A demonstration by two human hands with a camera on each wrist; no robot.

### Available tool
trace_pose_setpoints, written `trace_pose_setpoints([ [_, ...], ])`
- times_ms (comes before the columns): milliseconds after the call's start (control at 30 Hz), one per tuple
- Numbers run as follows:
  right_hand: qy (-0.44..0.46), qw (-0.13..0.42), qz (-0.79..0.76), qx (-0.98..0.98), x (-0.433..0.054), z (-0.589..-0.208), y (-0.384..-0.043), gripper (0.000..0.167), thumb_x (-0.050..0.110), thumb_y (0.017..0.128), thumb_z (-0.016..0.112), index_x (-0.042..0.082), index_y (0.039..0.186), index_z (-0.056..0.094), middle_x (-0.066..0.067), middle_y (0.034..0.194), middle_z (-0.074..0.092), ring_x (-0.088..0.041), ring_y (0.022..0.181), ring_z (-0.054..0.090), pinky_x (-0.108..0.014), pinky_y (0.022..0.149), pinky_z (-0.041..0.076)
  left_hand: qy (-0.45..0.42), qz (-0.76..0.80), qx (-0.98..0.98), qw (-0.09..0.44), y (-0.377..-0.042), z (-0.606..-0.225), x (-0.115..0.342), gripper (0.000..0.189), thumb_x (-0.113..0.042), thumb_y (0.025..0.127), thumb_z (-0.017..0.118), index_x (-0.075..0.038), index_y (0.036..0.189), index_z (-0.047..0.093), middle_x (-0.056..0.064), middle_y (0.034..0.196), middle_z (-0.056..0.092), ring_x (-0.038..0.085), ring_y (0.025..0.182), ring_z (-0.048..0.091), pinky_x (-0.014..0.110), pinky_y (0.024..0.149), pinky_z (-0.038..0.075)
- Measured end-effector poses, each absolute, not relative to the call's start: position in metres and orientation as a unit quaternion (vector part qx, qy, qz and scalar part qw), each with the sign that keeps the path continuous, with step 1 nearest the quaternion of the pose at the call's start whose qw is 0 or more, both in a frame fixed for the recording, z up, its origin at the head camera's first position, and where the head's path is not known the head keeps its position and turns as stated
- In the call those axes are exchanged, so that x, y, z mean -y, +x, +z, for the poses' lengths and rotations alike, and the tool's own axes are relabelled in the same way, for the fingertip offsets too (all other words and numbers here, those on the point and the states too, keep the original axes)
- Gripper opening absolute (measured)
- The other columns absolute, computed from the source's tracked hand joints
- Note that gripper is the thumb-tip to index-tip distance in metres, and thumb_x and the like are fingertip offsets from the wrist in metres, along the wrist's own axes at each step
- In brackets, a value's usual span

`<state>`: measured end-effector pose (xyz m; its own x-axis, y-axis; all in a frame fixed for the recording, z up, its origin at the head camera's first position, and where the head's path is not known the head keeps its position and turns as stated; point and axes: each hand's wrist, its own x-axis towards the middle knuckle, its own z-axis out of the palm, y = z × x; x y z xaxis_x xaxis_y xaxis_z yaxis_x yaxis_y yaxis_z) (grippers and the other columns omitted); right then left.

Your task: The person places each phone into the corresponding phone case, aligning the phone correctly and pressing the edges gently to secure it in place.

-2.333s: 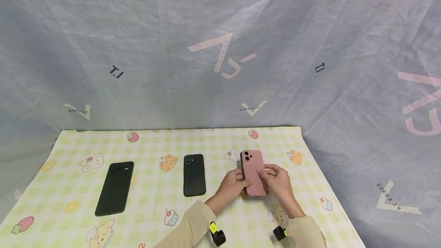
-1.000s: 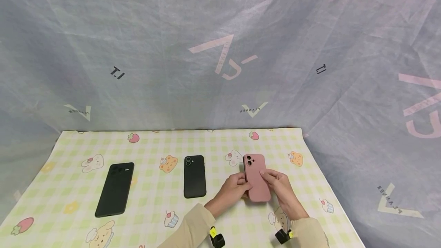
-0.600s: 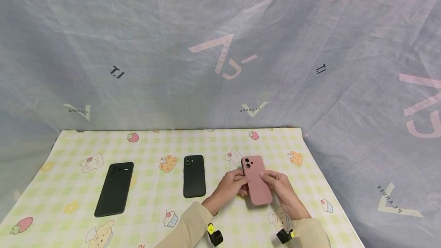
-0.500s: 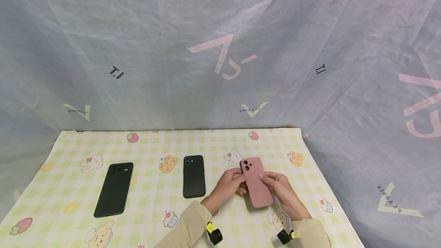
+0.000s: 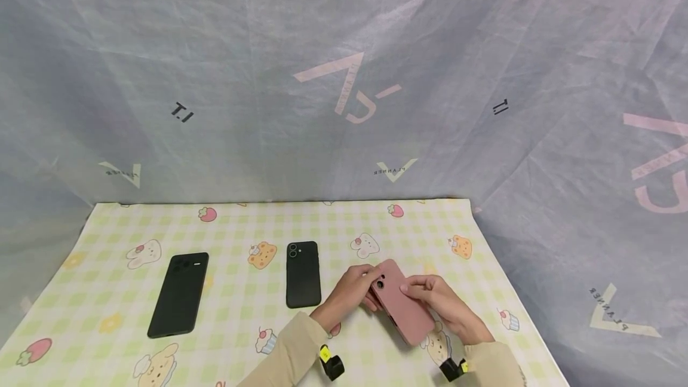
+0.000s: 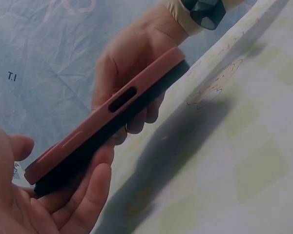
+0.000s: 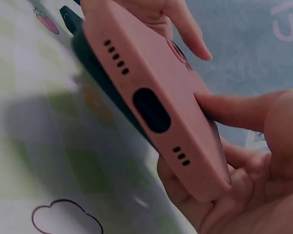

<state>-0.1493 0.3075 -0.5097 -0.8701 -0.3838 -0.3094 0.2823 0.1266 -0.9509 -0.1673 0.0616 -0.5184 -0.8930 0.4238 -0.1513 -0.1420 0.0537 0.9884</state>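
Note:
Both hands hold a pink phone case, back side up, tilted and raised over the cloth. Beneath it sits a dark slab, apparently a phone, its edge visible along the case; a gap shows between them in the right wrist view. My left hand grips the camera end, thumb on top and fingers below. My right hand pinches the right long edge, its thumb on the back. The case's port cutout and speaker holes face the right wrist camera. How far the slab is seated inside is hidden.
A black phone or case lies left of the hands. Farther left lies a larger black one. A checked cartoon tablecloth covers the table, and grey fabric hangs behind and at the right.
The pink case has turned, its lower end swinging right and toward me, and it has come nearer. My left hand has shifted up to the camera corner; the black items stay put.

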Motion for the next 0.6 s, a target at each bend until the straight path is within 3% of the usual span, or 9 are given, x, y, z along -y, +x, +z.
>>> trace_pose_setpoints([
  [233,-0.052,0.265,-0.644,-0.716,-0.3098,-0.5069,-0.1474,0.027,0.019,0.109,0.064,-0.003,0.122,0.072,-0.002,0.103,0.077,-0.012,0.09,0.074,-0.026,0.078,0.061,0.124,0.668,-0.705,0.202,-0.1641,-0.5201,-0.0618,0.039,-0.037,0.113,0.056,-0.003,0.109,0.073,0.006,0.09,0.069,0.024,0.064,0.074,0.041,0.063,0.066],
  [600,-0.062,0.267,-0.646,-0.713,-0.3099,-0.5033,-0.1465,0.03,0.019,0.11,0.062,-0.005,0.124,0.071,-0.002,0.104,0.078,-0.011,0.091,0.074,-0.026,0.079,0.061,0.113,0.671,-0.708,0.187,-0.1621,-0.5182,-0.0653,0.031,-0.032,0.112,0.059,-0.006,0.106,0.073,0.005,0.089,0.068,0.02,0.061,0.071,0.041,0.064,0.066],
])
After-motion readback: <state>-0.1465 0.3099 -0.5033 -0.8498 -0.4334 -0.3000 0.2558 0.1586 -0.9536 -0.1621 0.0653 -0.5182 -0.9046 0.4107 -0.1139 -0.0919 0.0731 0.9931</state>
